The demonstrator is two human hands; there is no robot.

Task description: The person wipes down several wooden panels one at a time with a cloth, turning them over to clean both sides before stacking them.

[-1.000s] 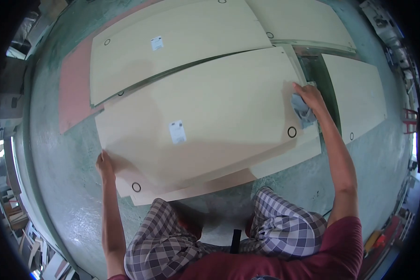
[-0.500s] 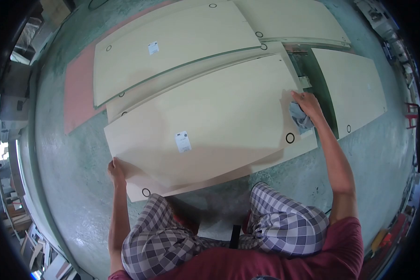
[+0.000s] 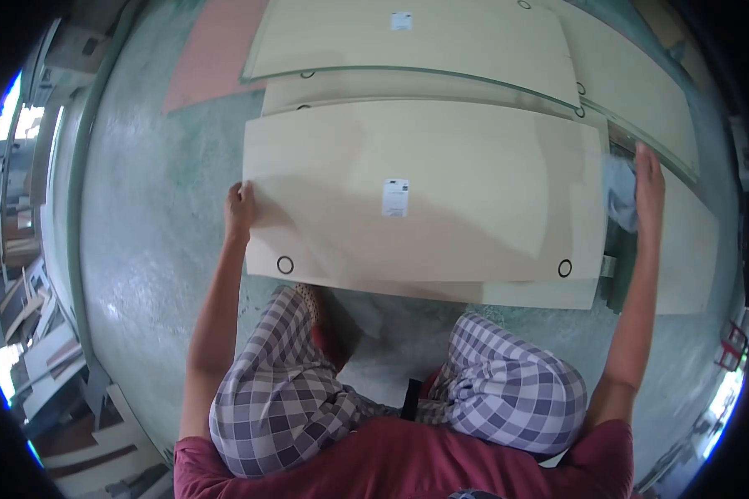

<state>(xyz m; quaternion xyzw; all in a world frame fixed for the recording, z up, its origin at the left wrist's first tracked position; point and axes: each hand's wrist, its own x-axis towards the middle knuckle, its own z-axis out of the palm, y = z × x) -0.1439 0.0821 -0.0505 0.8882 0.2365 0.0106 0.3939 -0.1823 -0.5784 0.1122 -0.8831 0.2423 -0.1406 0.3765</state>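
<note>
A large cream panel lies across the front of a stack, with a white label near its middle and black ring marks at its two near corners. My left hand grips the panel's left edge, fingertips curled over it. Beyond the right edge, my right hand holds a crumpled grey-blue cloth, which hangs between the hand and the panel's edge.
More cream panels lie behind, one with a label. Another panel is at the right on the green floor. A pink sheet shows at the upper left. Board offcuts are piled at the lower left. My knees flank the near edge.
The view has turned, and the front panel now lies nearly level across it. My right hand with the cloth has shifted off the panel's surface to beyond its right edge. My left hand still grips the left edge.
</note>
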